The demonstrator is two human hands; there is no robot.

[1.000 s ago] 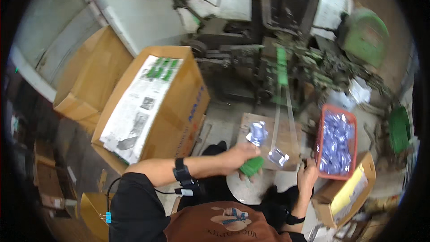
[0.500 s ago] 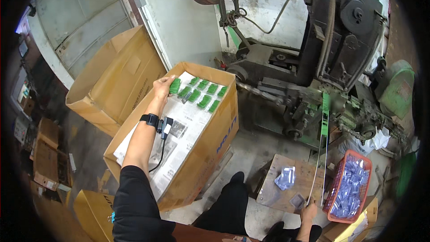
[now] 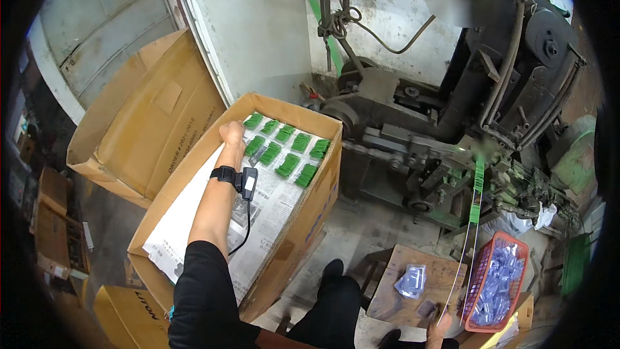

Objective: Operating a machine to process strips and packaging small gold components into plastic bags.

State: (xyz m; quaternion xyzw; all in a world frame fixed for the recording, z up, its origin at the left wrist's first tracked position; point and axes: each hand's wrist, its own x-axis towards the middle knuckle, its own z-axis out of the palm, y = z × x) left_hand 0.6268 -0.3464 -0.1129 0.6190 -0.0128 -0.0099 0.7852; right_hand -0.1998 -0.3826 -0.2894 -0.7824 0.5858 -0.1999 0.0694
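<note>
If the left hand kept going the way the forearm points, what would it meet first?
Probably the far wall of the open cardboard box, just past the green packets beside the left hand. Depth is hard to judge in this fisheye view.

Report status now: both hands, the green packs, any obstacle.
Left hand in open carton, on green packs. Right hand low at wooden stool, grip unclear. Nothing blocking.

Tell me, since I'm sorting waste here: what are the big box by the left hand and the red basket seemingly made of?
The big box looks like brown corrugated cardboard, matte, with folded flaps and newspaper lining inside. The red basket appears to be moulded plastic: bright uniform colour and an open lattice wall. The left hand reaches into the box.
</note>
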